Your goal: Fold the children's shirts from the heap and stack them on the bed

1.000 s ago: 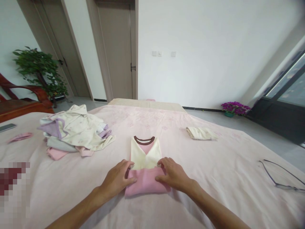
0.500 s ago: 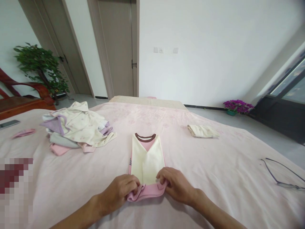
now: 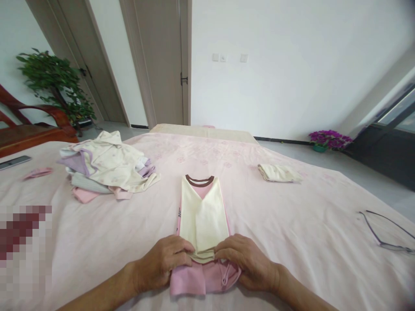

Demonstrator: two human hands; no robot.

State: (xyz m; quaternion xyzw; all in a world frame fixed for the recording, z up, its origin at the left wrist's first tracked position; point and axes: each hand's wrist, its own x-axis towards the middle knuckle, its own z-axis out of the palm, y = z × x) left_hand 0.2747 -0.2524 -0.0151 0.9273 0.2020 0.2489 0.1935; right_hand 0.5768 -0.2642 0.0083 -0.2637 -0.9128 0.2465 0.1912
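Note:
A small pink and cream shirt (image 3: 202, 216) with a brown collar lies lengthwise on the pink bedsheet (image 3: 292, 224), its cream sleeves folded in over the front. My left hand (image 3: 165, 263) and my right hand (image 3: 244, 261) are closed on its near end, side by side, fingers pinching the cream sleeve ends above the pink hem (image 3: 201, 280). The hem lies flat toward me.
A loose pile of cream, lilac and pink clothes (image 3: 106, 170) sits at the left. One folded cream garment (image 3: 279, 172) lies at the right. Glasses (image 3: 385, 233) rest near the right edge, a phone (image 3: 14, 162) and a pink scrap (image 3: 37, 172) at far left.
The pink lower part, folded up over the shirt a second ago, has been drawn back toward me and laid out flat. Both hands moved nearer with it.

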